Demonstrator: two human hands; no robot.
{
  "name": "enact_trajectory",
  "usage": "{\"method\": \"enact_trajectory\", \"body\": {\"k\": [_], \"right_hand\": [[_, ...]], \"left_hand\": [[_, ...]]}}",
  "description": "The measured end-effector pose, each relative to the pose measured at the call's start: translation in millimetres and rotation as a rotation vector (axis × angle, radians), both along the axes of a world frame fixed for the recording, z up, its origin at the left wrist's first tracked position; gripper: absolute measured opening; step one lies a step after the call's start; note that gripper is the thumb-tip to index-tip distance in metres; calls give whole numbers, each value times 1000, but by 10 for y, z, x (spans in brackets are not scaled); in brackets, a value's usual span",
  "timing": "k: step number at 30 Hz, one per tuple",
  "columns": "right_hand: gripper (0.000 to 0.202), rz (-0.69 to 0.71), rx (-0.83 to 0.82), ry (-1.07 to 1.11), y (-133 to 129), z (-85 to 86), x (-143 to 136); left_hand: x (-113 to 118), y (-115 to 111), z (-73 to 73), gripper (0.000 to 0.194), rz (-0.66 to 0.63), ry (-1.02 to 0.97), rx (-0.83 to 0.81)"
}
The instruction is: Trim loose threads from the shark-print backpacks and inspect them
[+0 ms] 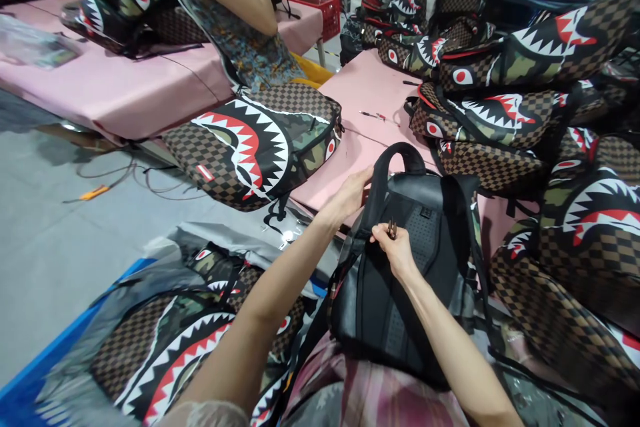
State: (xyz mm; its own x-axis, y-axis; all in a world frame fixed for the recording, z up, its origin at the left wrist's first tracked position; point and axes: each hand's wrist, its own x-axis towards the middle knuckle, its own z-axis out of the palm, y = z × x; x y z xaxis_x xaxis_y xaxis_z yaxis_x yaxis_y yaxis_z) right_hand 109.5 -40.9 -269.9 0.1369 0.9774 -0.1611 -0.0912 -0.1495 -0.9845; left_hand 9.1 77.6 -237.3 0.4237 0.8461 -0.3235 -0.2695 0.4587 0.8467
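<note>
A black backpack [425,267] leans upright against my lap, its padded back panel and shoulder straps facing me. My left hand [354,195] is at the upper left shoulder strap [377,203], gripping its outer edge; some fingertips are hidden behind it. In front of the back panel, my right hand [396,248] is closed around small dark thread snips [393,229], whose tips point up. Thumb and fingers of that hand also come close to the left strap.
Shark-mouth backpacks are piled on the pink table [355,83] at right. Another backpack [260,140] lies across the table's left side. A blue bin [30,370] with bagged backpacks stands lower left. A pen [373,115] lies on the table. Beyond stands another person [250,33].
</note>
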Motion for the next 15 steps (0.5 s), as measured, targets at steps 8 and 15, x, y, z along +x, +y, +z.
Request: {"method": "enact_trajectory", "body": {"k": [8,15], "right_hand": [[31,-87,-44,253,-133,69,-12],[30,-55,-65,193,-195,78,-1]], "left_hand": [[-341,-746,-139,32,3,247,161],[-209,-802,-199,40,-64,-28,-33]]}}
